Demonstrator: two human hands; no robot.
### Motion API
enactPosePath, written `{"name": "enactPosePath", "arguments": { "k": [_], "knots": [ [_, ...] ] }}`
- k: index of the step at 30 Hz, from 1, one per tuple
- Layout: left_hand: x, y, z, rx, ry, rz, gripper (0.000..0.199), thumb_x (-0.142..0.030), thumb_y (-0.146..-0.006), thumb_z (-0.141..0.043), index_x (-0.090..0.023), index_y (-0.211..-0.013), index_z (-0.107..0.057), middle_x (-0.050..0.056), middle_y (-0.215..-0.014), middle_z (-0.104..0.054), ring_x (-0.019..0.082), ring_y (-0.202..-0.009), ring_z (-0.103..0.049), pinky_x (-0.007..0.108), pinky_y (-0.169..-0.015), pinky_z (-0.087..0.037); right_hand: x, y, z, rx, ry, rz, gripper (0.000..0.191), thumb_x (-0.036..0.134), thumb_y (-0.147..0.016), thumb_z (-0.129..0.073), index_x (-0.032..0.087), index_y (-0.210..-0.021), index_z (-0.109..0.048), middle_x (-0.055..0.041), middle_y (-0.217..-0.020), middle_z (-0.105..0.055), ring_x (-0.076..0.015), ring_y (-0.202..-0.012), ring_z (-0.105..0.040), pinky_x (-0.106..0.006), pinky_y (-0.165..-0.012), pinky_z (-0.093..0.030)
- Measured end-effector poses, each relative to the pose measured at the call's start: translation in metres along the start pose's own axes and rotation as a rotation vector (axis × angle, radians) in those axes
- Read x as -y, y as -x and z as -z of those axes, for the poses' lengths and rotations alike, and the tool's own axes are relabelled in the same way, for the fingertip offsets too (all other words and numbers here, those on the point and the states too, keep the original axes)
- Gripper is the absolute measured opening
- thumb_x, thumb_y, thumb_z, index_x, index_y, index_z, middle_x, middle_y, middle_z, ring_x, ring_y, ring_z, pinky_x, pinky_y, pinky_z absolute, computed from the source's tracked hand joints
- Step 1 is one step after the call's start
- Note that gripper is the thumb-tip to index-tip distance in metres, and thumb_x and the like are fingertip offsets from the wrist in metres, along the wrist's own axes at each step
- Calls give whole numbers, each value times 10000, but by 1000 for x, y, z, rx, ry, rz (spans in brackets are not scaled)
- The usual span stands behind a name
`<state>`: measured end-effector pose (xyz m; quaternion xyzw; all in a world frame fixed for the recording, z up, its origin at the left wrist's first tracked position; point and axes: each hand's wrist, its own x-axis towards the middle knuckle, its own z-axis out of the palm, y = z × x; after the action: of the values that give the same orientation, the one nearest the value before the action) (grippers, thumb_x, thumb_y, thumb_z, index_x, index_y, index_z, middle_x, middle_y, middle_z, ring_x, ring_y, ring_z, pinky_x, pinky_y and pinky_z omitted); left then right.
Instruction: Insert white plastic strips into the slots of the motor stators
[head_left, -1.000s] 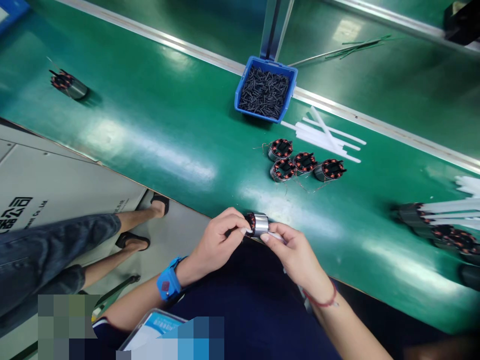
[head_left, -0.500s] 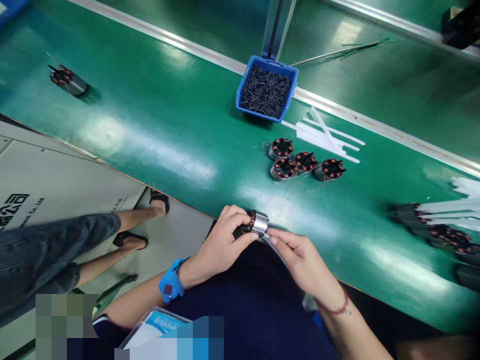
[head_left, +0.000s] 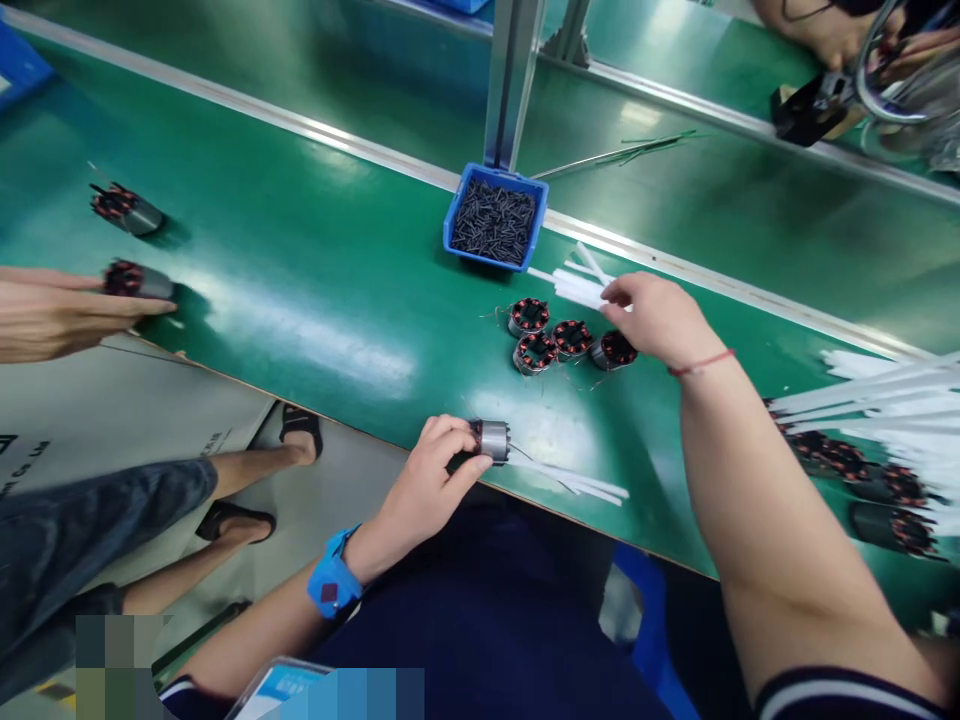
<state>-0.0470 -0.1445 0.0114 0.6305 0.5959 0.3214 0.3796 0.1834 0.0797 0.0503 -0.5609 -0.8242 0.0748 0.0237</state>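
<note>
My left hand (head_left: 439,462) is closed around a motor stator (head_left: 493,441), a steel cylinder with dark ends and copper windings, lying sideways over the table's near edge. White tubes (head_left: 585,482) and thin wires trail from its right end. Farther back, my right hand (head_left: 660,312) pinches at the right end of a small pile of white tubes (head_left: 576,287); how many are between the fingertips is hidden. Just below that hand, several stators (head_left: 573,338) with copper coils stand upright in a cluster, the rightmost one (head_left: 616,349) partly covered by it.
A blue bin (head_left: 492,218) full of short black pieces stands against the metal rail. At the left edge another person's hand (head_left: 60,312) holds a stator (head_left: 139,283) near a lying one (head_left: 127,209). More stators (head_left: 892,527) and white tubes (head_left: 885,395) lie at the right.
My right hand has left the held stator and reached up to the white tube pile. White tubes now show trailing from that stator. Another person's hand with a stator has appeared at the left.
</note>
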Motion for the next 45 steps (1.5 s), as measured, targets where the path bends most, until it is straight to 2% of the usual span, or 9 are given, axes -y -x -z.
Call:
{"name": "enactPosePath", "arguments": {
  "k": [3,7,11,14,17,21,29,36,45],
  "knots": [
    [1,5,1,16,-44,7,66,-221,-881,-522,-181,-830,-528,39,-922,-523,177,-911,-474,313,-817,-401,-6,-34,-16,202,186,-42,219,192,-750,-545,146,-907,-692,-128,-912,-692,-259,-820,-627,-339,-670,-454],
    [3,10,0,41,-60,26,33,-213,-877,-528,-184,-891,-522,34,-920,-538,173,-890,-478,308,-798,-406,-5,-37,-12,191,156,37,159,165,-727,-541,143,-800,-681,-124,-894,-681,-256,-812,-618,-336,-667,-445],
    [2,11,2,56,-69,40,87,-213,-870,-542,-186,-951,-524,36,-944,-542,176,-908,-484,308,-801,-413,12,17,21,25,-310,145,142,191,-767,-550,165,-883,-628,-59,-870,-668,-198,-772,-601,-309,-687,-449],
    [2,10,5,74,-80,36,109,-219,-871,-545,-193,-975,-529,30,-935,-545,174,-894,-492,306,-792,-416,32,79,33,182,-653,252,162,240,-867,-493,183,-971,-603,-34,-821,-642,-157,-720,-583,-276,-670,-454],
    [2,10,6,78,-97,28,129,-222,-868,-556,-200,-992,-528,19,-923,-544,167,-880,-497,297,-782,-417,44,130,18,428,-721,302,244,243,-917,-447,227,-1103,-603,-36,-939,-635,-155,-826,-583,-273,-754,-450],
    [4,8,6,85,-115,25,137,-222,-864,-564,-205,-997,-532,12,-920,-543,161,-880,-501,286,-781,-420,47,160,-16,464,-694,110,285,281,-948,-405,260,-1144,-611,-32,-963,-631,-163,-877,-584,-284,-788,-440],
    [4,9,8,98,-117,7,184,-231,-866,-559,-199,-1046,-538,31,-950,-555,172,-913,-509,303,-812,-436,83,156,-39,445,-773,83,266,212,-930,-431,246,-1092,-639,-31,-934,-609,-150,-810,-575,-283,-756,-433],
    [7,7,14,175,-38,-39,213,-113,-905,-389,-179,-1024,-553,61,-1019,-558,154,-940,-530,284,-833,-450,105,161,-48,390,-901,38,172,222,-890,-471,218,-974,-621,-30,-887,-553,-155,-782,-536,-289,-736,-426],
    [5,9,5,13,-32,-70,126,-150,-909,-450,-172,-871,-568,27,-830,-563,130,-785,-528,256,-716,-440,115,168,-61,401,-1265,-293,216,399,-825,-579,188,-858,-614,0,-764,-530,-117,-648,-455,-236,-600,-384]
  ]
}}
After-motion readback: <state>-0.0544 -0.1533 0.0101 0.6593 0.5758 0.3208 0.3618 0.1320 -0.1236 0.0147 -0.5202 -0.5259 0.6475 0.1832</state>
